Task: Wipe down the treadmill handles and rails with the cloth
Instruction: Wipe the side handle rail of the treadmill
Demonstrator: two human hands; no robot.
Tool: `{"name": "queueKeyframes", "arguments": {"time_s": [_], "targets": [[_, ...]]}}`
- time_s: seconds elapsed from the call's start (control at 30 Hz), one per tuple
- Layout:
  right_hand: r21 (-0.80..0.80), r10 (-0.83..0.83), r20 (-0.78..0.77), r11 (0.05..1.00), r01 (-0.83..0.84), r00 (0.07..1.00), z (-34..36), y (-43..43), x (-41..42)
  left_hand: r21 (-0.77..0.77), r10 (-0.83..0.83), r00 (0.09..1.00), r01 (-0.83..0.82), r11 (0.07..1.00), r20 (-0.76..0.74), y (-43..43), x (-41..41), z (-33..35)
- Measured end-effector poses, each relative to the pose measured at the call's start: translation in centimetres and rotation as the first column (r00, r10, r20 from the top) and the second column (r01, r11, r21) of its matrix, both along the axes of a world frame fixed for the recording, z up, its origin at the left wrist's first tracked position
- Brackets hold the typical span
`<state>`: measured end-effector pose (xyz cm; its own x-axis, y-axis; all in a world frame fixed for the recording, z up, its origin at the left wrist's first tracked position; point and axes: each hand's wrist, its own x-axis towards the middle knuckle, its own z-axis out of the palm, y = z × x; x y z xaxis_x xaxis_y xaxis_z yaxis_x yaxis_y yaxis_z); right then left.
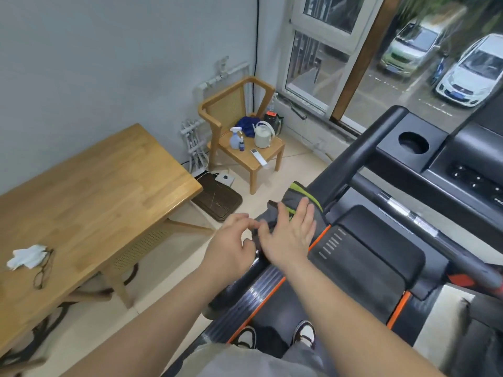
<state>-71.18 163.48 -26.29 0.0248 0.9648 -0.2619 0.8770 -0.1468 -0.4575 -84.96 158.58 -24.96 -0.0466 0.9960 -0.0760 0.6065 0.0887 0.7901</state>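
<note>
The grey, green-trimmed cloth (292,204) lies draped over the black treadmill handrail (362,153). Our right hand (288,236) presses it flat with straight fingers; our left hand (231,247) pinches its near edge with curled fingers.

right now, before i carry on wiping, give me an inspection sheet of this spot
surface: treadmill deck, dark with orange edging; the person's shoes stand at its near end
job's things: grey cloth with green trim, draped over the left handrail
clutter: glasses and a white wad on the table; spray bottle, jug and remote on the chair
fingers: left hand appears to pinch the cloth's edge; right hand lies flat on the cloth, fingers straight
cables: black cable runs up the wall behind the chair
surroundings: window, parked cars outside
</note>
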Motion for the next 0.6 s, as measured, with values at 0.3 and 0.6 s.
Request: {"name": "queueKeyframes", "arguments": {"time_s": [0.3, 0.6], "targets": [[0.136, -0.074, 0.058, 0.989, 0.065, 0.996, -0.4, 9.4, 6.7, -0.091, -0.102, 0.985, 0.09, 0.992, -0.137, 2.1, 2.4, -0.1], [0.026, -0.143, -0.354, 0.986, 0.162, 0.924, -2.1, -5.0, 0.3, -0.044, 0.018, 0.999, -0.02, 0.999, -0.049, 4.4, 3.7, 0.5]]}}
